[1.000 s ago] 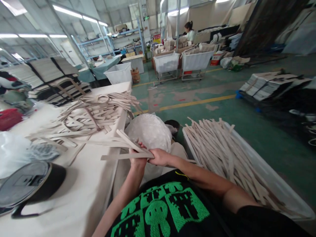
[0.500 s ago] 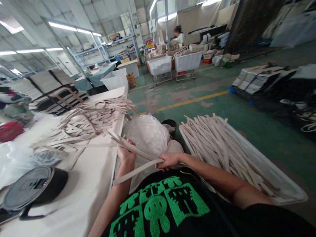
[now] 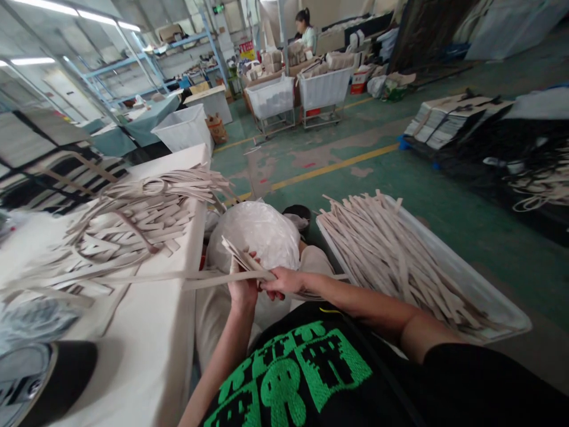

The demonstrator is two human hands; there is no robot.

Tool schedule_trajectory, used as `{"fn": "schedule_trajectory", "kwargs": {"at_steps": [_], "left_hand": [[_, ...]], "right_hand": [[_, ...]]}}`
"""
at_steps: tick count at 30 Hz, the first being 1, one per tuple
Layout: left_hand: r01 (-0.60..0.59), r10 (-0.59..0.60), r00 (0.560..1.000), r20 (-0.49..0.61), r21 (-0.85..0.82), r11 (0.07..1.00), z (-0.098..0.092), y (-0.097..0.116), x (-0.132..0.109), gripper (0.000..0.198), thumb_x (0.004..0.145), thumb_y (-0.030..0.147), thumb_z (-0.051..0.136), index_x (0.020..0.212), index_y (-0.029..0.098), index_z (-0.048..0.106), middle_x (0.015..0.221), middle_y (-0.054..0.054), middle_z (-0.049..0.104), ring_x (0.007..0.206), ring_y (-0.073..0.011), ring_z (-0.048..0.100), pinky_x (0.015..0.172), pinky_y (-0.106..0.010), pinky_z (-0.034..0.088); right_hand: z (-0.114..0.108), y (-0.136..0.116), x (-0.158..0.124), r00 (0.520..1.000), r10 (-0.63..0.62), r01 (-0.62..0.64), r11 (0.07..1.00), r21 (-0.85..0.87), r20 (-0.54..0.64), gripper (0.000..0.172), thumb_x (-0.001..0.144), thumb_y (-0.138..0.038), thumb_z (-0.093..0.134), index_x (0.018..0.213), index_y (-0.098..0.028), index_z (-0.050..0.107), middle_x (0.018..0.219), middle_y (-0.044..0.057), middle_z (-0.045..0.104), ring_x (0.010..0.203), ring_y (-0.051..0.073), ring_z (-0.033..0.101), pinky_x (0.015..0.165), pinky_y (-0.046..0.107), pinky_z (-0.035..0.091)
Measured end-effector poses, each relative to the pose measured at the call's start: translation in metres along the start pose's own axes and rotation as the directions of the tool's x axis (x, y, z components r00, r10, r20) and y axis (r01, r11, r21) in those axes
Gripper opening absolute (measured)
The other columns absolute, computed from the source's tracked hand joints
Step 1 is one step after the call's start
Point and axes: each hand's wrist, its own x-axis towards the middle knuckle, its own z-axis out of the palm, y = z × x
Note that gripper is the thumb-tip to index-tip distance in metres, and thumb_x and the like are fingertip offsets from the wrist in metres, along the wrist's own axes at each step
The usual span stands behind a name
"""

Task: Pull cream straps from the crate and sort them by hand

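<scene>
**Strip swung level, hands brought together**

The long strip [image 3: 155,277], slanted down toward the shirt half a second ago, is now held level and stretched leftward over the edge of the white table [image 3: 146,344]. The hands, then apart, are now brought together until they touch. The strip is pale beige, flat and narrow, and it is pinched by the closed fingers of the right hand [image 3: 281,282]. A bundle of strips [image 3: 239,254] of the same beige is clasped in the closed left hand [image 3: 242,290], with its cut ends fanned upward. Both hands are held before the black-and-green shirt, just beside the table edge. A black round object [image 3: 48,379], seen more fully before, is now cut off by the lower left corner. Behind the hands a white bag [image 3: 255,228] is seen. To its right a white bin [image 3: 484,296] is filled with like strips, and on the table a heap of strips [image 3: 137,216] is spread. Far off, a co-worker [image 3: 306,29] is seen behind two wheeled carts [image 3: 324,89].
</scene>
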Motion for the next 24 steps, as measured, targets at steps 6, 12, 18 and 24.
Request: {"fn": "schedule_trajectory", "kwargs": {"at_steps": [6, 12, 18, 24], "left_hand": [[-0.028, 0.026, 0.988, -0.155, -0.009, 1.0, -0.042, 0.011, 0.022, 0.018, 0.091, 0.034, 0.063, 0.092, 0.018, 0.071, 0.086, -0.004, 0.077, 0.069, -0.0112, 0.071, 0.067, -0.022, 0.05], [0.071, -0.065, 0.986, 0.156, -0.031, 0.997, -0.055, -0.004, 0.018, 0.031, 0.084, 0.048, 0.074, 0.1, 0.021, 0.076, 0.117, -0.008, 0.076, 0.097, -0.018, 0.072, 0.081, -0.028, 0.054], [0.079, -0.072, 0.975, 0.211, -0.023, 0.997, -0.059, -0.016, 0.025, 0.035, 0.078, 0.05, 0.08, 0.095, 0.019, 0.078, 0.111, -0.009, 0.077, 0.097, -0.0204, 0.071, 0.079, -0.029, 0.055], [0.06, -0.064, 0.993, 0.103, 0.047, 0.997, -0.071, -0.023, 0.031, 0.04, 0.064, 0.049, 0.091, 0.085, 0.017, 0.079, 0.096, -0.009, 0.079, 0.083, -0.0189, 0.072, 0.074, -0.028, 0.055]], "right_hand": [[-0.015, 0.014, 0.003, 0.974, -0.017, 0.035, 0.997, 0.076, -0.227, 0.031, 0.086, -0.042, 0.068, 0.076, -0.013, 0.063, 0.056, -0.003, 0.06, 0.043, 0.005, 0.047, 0.044, 0.017, 0.037], [-0.012, 0.03, 0.012, 0.978, 0.043, -0.012, 0.988, 0.154, -0.202, 0.039, 0.079, -0.05, 0.073, 0.083, -0.012, 0.066, 0.062, 0.001, 0.067, 0.045, 0.008, 0.054, 0.045, 0.02, 0.042], [-0.011, 0.034, 0.011, 0.998, 0.055, -0.047, 0.948, 0.316, -0.017, 0.057, 0.079, -0.057, 0.072, 0.112, -0.012, 0.066, 0.076, 0.007, 0.075, 0.057, 0.015, 0.069, 0.051, 0.022, 0.048], [-0.011, 0.045, 0.01, 0.985, 0.151, -0.112, 0.922, 0.37, -0.079, 0.059, 0.074, -0.062, 0.076, 0.103, -0.012, 0.065, 0.075, 0.008, 0.075, 0.061, 0.018, 0.071, 0.054, 0.024, 0.052]]}}
